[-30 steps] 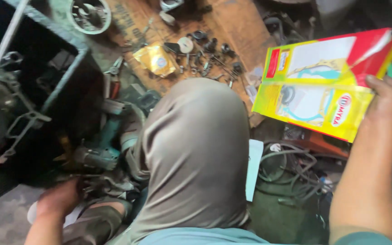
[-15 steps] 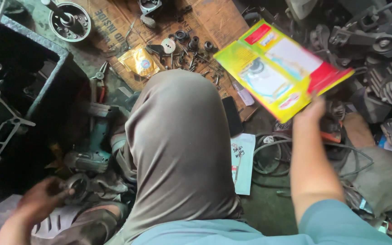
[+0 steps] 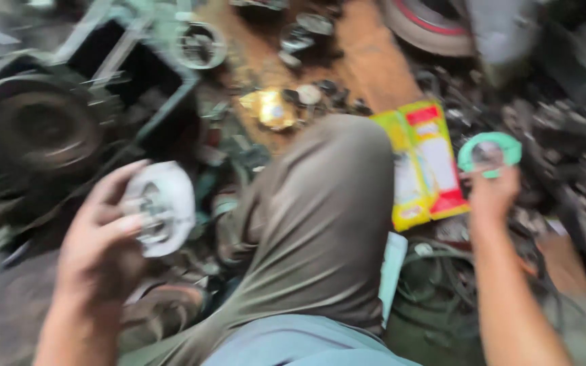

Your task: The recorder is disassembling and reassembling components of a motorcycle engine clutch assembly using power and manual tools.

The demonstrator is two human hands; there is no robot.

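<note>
Raised knee in grey-brown cloth (image 3: 320, 224) centre frame, largest shape, smooth fabric, running from bottom centre up to mid-frame. Dark rubber wheel (image 3: 42, 125) far left, round, beside a black open metal frame box (image 3: 137, 68). Brown cardboard sheet (image 3: 367, 61) on floor ahead, scattered small metal parts on it, one crinkled yellow foil wrapper (image 3: 269, 108). Yellow-and-red flat card package (image 3: 425, 163) just right of knee, lying on floor, long axis roughly away from camera, tilted slightly left at top, glossy.

Left hand (image 3: 100, 237) lower left, fingers curled around white round metal cover (image 3: 161, 207); disc-shaped, dull white, dark centre opening, flat face toward camera, thumb across its left edge, fingers behind. Closed grip on it, held above floor clutter.

Right hand (image 3: 493, 196) right of package, pinching thin green ring gasket (image 3: 490, 152) at its lower edge; ring sticks up above fingertips, upright, face toward camera, flat, flexible-looking, hole open in middle. Pinch closed on ring.

Heavy motion blur throughout; fine detail of parts not readable.
</note>
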